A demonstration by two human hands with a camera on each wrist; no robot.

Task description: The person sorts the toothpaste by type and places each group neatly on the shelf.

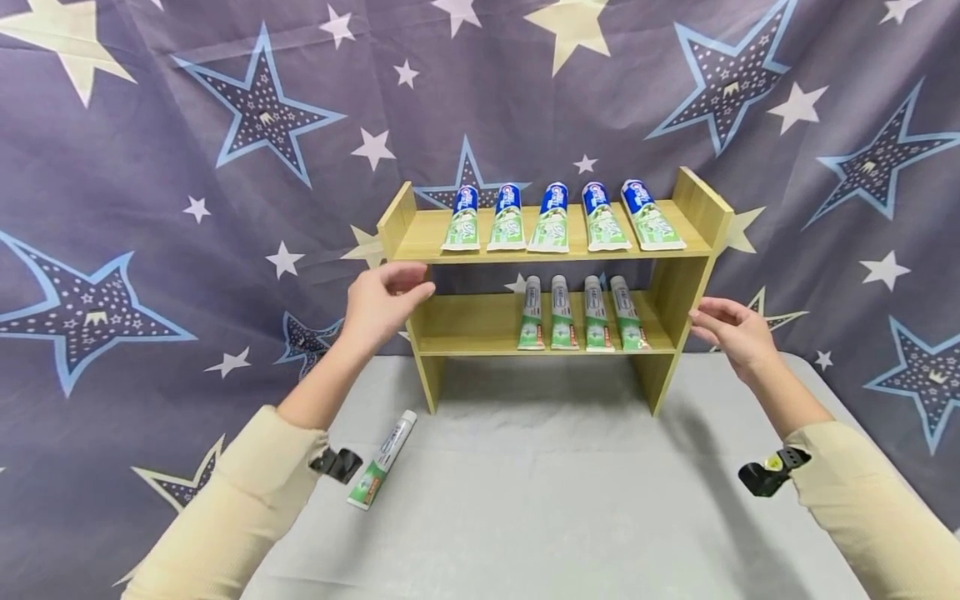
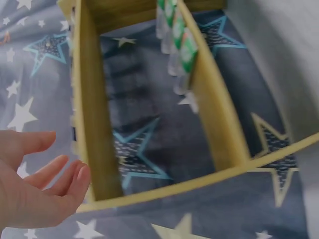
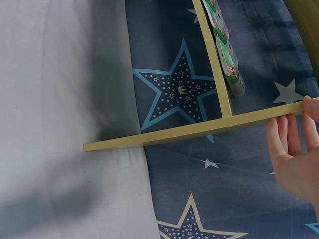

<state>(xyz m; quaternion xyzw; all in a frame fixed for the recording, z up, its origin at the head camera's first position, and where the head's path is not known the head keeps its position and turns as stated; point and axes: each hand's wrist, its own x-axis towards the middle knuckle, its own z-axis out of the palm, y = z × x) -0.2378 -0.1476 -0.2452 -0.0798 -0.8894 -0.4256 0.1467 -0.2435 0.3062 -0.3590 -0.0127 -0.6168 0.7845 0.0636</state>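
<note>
A two-tier wooden shelf (image 1: pixel 480 325) stands on the grey cloth. My left hand (image 1: pixel 386 302) is raised by its left side, thumb and fingers apart and holding nothing; the left wrist view also shows this hand (image 2: pixel 45 184) beside the upper board. At the opposite side, my right hand (image 1: pixel 738 333) pinches the edge of the right side panel. Its thumb lies at the edge and its fingers against the outer face, as the right hand (image 3: pixel 296 149) in the right wrist view shows. A single green and white toothpaste tube (image 1: pixel 382 460) lies on the cloth below my left forearm.
Several blue, white and green toothpaste tubes (image 1: pixel 555 218) lie in a row on the top tier. On the lower tier, several green and white tubes (image 1: pixel 562 315) sit towards the right. A star-patterned curtain (image 1: pixel 187 350) hangs behind the table (image 1: pixel 540 500).
</note>
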